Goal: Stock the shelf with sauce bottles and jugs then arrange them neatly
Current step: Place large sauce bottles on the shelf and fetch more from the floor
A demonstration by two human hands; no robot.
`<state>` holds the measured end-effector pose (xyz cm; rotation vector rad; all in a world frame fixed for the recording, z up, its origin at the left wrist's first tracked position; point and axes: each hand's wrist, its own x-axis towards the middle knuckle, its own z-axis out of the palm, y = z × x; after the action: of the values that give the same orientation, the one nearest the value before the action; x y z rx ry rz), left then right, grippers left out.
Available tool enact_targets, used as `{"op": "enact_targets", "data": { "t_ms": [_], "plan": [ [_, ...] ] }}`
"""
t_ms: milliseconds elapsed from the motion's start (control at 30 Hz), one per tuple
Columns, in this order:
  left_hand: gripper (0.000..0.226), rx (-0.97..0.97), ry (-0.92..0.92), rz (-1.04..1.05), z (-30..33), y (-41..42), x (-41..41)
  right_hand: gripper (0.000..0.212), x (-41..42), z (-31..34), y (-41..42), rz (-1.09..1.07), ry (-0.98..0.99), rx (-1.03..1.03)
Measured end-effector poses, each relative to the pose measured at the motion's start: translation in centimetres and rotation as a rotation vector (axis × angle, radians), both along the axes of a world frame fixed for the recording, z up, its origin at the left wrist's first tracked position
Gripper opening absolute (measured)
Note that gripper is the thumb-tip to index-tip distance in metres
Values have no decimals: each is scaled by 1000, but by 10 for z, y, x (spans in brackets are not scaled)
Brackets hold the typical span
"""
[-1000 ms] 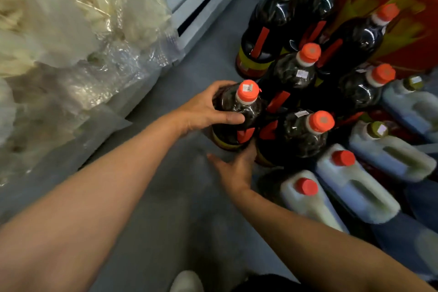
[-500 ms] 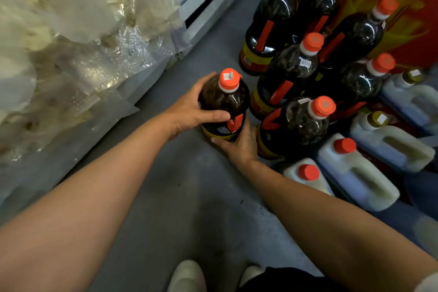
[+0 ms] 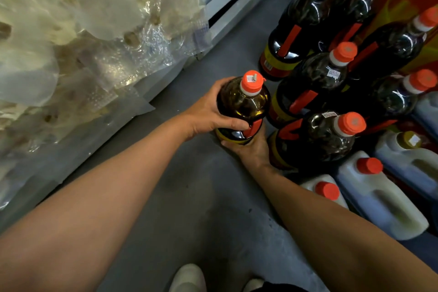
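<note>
Head view: bottle base hand-hidden.

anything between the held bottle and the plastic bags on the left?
No. Head view: only bare grey floor between the dark orange-capped sauce bottle and the clear plastic bags.

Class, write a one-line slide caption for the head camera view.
Both hands, left hand on the side and right hand under the base, hold a dark orange-capped sauce bottle beside more bottles and white jugs.
</note>
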<state>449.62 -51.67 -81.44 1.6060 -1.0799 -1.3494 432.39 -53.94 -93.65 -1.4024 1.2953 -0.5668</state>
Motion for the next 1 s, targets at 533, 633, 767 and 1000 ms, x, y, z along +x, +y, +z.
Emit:
{"op": "enact_targets", "data": {
  "t_ms": [533,633,767,1000],
  "plan": [
    [96,320,62,373,88,42,-24,77,-20,125,85,133,-121,545],
    [98,373,118,446,141,70,-27,81,-29,182,108,168,-89,595],
    [81,418,175,516,222,98,-31,81,-36,272,133,200,-82,657],
    [90,414,240,631,362,136,-33,77,-43,438,159,241,-93,639]
  ]
}}
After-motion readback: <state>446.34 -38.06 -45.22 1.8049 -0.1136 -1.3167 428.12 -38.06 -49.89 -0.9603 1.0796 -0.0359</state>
